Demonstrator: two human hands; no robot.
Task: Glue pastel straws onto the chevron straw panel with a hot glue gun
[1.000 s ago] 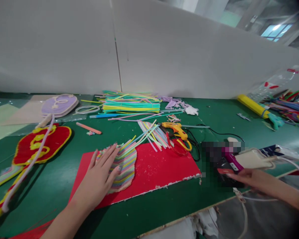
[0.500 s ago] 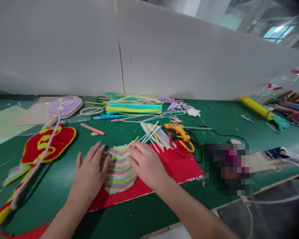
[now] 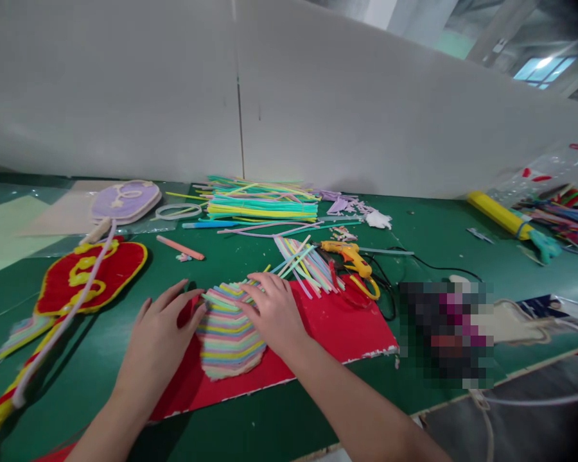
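Observation:
A striped panel (image 3: 231, 343) of pastel pipe cleaners, laid side by side in bent rows, lies on a red board (image 3: 344, 321). My left hand (image 3: 158, 340) is at its left edge, fingers curved and apart, with the thumb and index tips close to the stripe ends. Over the upper right edge of the panel, my right hand (image 3: 277, 311) has its fingers together and its thumb bent in, holding that edge. The right fingers hide part of the stripes. Loose cut pipe cleaners (image 3: 308, 266) lie just beyond the right hand.
A yellow glue gun (image 3: 349, 253) with a black cord lies right of the cut pieces, near yellow-handled scissors (image 3: 366, 287). Behind is a bundle of pipe cleaners (image 3: 262, 208). On the left are a red fan shape (image 3: 60, 282) and a purple one (image 3: 125, 200). A white wall (image 3: 347, 109) stands behind.
My left hand has drawn slightly left, uncovering more of the panel's left edge. The right hand stays at the upper right edge. The view has shifted a little.

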